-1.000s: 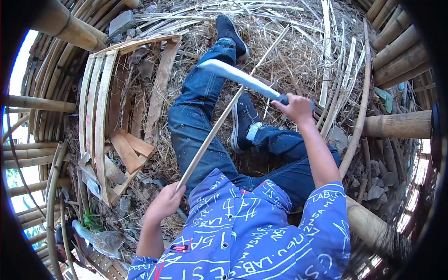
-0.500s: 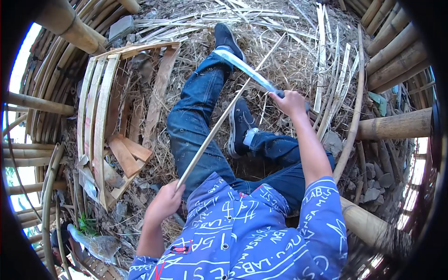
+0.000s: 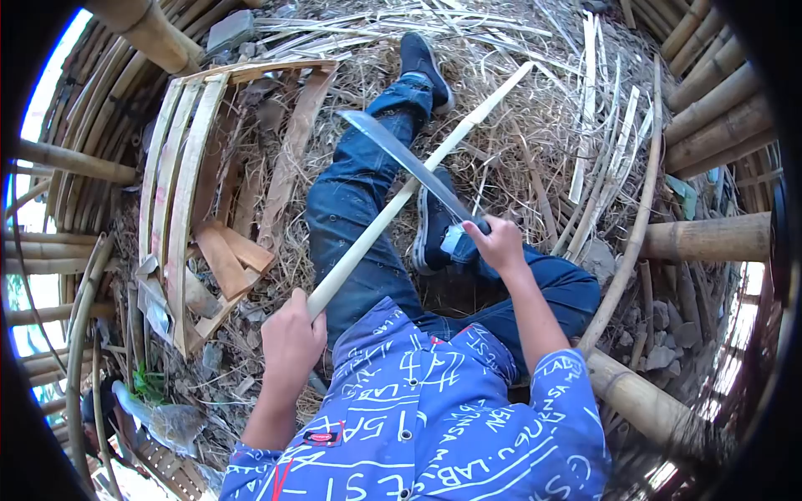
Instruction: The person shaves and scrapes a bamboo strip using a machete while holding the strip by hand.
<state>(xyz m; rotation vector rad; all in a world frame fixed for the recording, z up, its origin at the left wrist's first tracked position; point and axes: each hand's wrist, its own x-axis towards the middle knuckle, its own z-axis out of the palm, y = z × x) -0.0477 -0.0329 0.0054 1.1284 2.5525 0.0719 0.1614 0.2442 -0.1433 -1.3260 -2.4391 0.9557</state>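
A pale bamboo strip (image 3: 365,242) slants from my lap up and away over my legs, with a node near its far end. My left hand (image 3: 293,334) is closed around its near end. My right hand (image 3: 499,245) grips the dark handle of a machete (image 3: 403,156). The long blade lies across the strip around its middle and points up and to the left. Whether the edge touches the strip or passes just above it, I cannot tell.
Left of my legs stands a wooden crate (image 3: 200,159) with loose wood pieces inside. Split bamboo strips (image 3: 587,108) and shavings litter the ground. Thick bamboo poles (image 3: 710,240) flank the right side. A person (image 3: 104,417) is partly visible at lower left.
The machete has come down and closer to my body, its blade crossing the strip lower. The strip now shows its broader face. My left hand has shifted slightly and turned.
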